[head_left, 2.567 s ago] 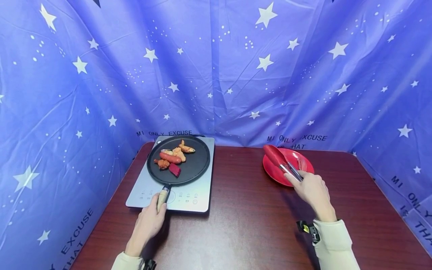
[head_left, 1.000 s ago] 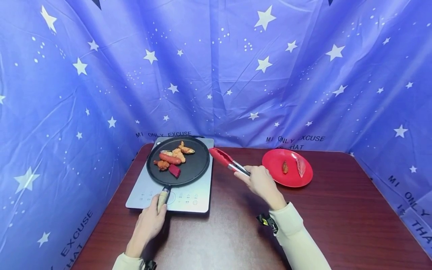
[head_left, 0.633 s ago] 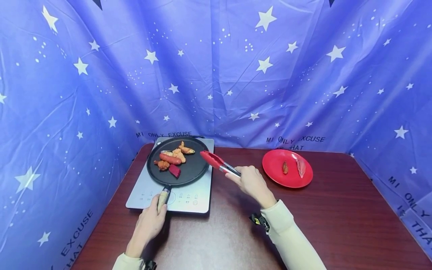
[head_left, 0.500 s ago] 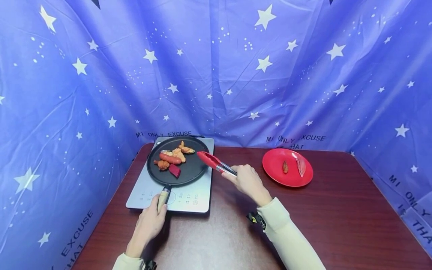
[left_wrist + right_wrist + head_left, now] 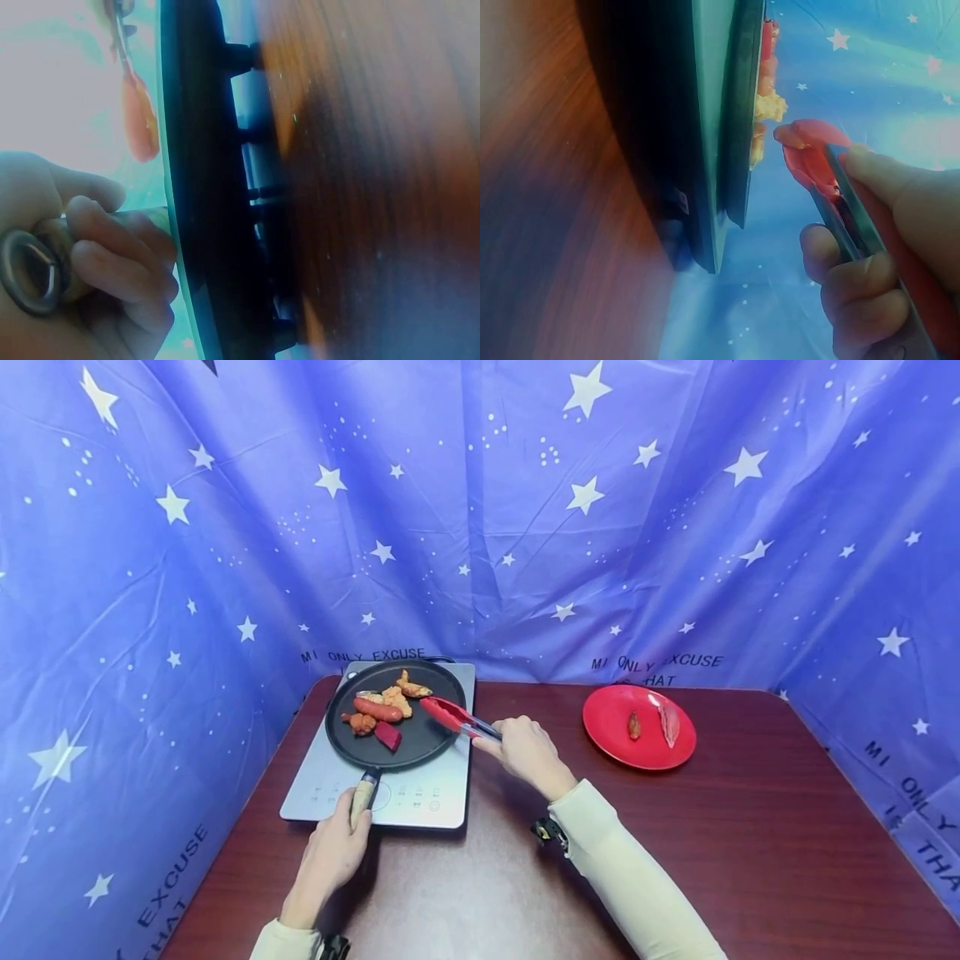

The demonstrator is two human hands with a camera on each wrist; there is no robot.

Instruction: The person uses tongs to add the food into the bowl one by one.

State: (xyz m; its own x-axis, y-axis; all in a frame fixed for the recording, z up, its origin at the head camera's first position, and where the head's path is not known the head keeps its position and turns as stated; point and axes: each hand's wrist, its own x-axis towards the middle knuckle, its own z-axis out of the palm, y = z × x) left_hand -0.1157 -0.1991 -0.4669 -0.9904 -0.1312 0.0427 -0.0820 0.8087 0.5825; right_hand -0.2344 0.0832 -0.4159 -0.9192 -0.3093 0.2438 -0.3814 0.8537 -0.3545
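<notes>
"While the left hand [image 5: 333, 852] grips the handle [image 5: 362, 798] of the black pan [image 5: 429, 745], where are the tongs [image 5: 478, 727]?"

"In the right hand [image 5: 528, 756], fingers [image 5: 859, 279] curled round them, their red heads [image 5: 446, 713] above the pan's right side."

"And the food [image 5: 397, 702]?"

"A sausage [image 5: 378, 708] and other pieces [image 5: 387, 736] lie in the pan; two pieces [image 5: 634, 725] sit on the red plate [image 5: 607, 718]."

The left hand [image 5: 327, 856] partly hides the pan handle [image 5: 363, 795]; the induction cooktop's [image 5: 450, 781] labels [image 5: 434, 806] seem too small to read; the head view crops both sleeves [image 5: 630, 870].

curtain [image 5: 480, 527] txt [image 5: 398, 654]: "mi only excuse is that"; hob [image 5: 452, 777] lbls [image 5: 417, 792] unreadable
</notes>
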